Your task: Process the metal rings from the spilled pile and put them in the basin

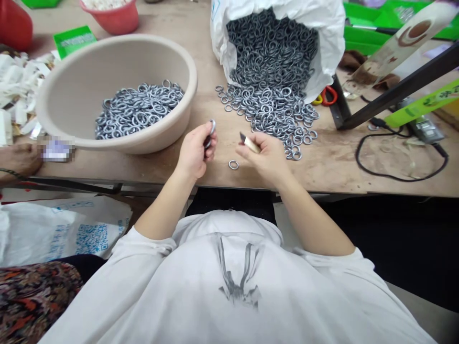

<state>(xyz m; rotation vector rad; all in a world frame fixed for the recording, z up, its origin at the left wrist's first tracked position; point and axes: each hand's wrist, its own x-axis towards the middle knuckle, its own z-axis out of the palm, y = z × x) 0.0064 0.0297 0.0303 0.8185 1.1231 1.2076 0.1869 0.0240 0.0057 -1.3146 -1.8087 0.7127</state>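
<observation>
My left hand is closed on grey rings, one ring standing up from between thumb and forefinger. In my right hand is a small knife with a pale handle and a short dark blade pointing toward the left hand. A single ring lies on the table between the hands. Beyond my right hand, a heap of rings spills from a white sack. To the left, a large beige basin holds many similar rings.
A co-worker's hand rests at the left table edge near white pieces. A black metal frame, red-handled scissors and a looped black cable are on the right. Red tubs and a green tray stand behind.
</observation>
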